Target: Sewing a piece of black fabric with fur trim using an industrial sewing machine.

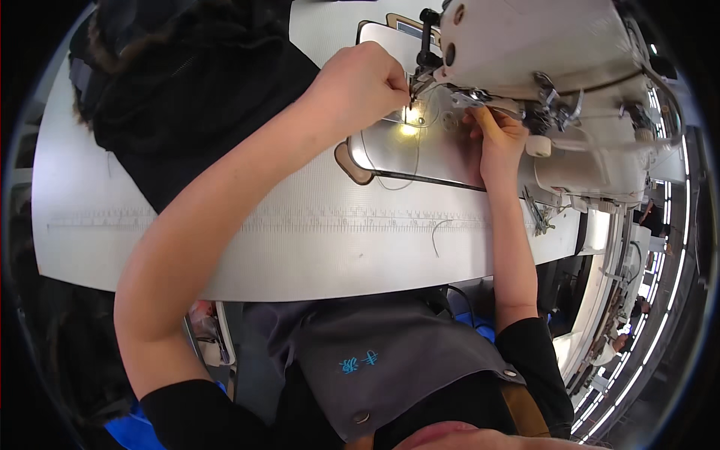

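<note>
A sewing machine (525, 45) stands at the upper right, its small lamp lighting the metal needle plate (450, 154). My left hand (365, 84) reaches in from the left, thumb and forefinger pinched right beside the needle. A thin thread (417, 161) loops over the plate's near edge and runs up toward these fingers; the tips hide the exact grip. Beneath the machine head, right of the needle, my right hand (499, 133) is raised with bent fingers close to the metal thread guide (471, 96). What its fingertips hold, if anything, is hidden.
Black cloth with a furry trim (202, 82) is heaped at the left of the white table (315, 262). A printed ruler scale (322, 219) crosses the tabletop. A loose thread piece (434, 238) lies near the front edge. Small metal parts (537, 214) sit by my right forearm.
</note>
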Demonstrator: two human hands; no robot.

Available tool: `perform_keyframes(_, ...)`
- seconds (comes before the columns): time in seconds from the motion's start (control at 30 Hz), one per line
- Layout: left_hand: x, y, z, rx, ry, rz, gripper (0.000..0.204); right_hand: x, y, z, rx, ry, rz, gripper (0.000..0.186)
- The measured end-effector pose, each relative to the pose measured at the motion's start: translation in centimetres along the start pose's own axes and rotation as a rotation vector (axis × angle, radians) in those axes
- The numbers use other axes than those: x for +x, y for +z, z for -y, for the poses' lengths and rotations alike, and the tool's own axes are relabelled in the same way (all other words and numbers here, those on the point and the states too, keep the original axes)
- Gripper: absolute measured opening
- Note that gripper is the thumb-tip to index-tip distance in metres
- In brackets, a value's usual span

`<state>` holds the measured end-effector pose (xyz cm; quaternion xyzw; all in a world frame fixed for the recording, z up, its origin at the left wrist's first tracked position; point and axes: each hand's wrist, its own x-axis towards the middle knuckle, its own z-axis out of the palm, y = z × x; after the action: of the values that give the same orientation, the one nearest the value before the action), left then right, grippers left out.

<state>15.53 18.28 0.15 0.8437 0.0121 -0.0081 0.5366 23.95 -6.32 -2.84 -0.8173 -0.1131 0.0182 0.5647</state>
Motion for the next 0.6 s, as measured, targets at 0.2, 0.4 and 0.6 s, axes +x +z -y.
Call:
perform_keyframes(0.2,0.1,0.4,1.0,0.052,0.081,-0.103,0.015,-0.3,0.0,0.0,-0.017,-0.109,-0.059,0.008)
perform_keyframes(0.4,-0.1,0.9,1.5,0.007,0.133,-0.149,0.014,-0.1,-1.0,-0.6,-0.042,-0.155,-0.055,0.009)
perform_keyframes(0.6,0.0,1.4,1.9,0.032,0.164,-0.234,0.013,0.1,-1.6,-1.2,-0.247,-0.193,-0.065,0.012)
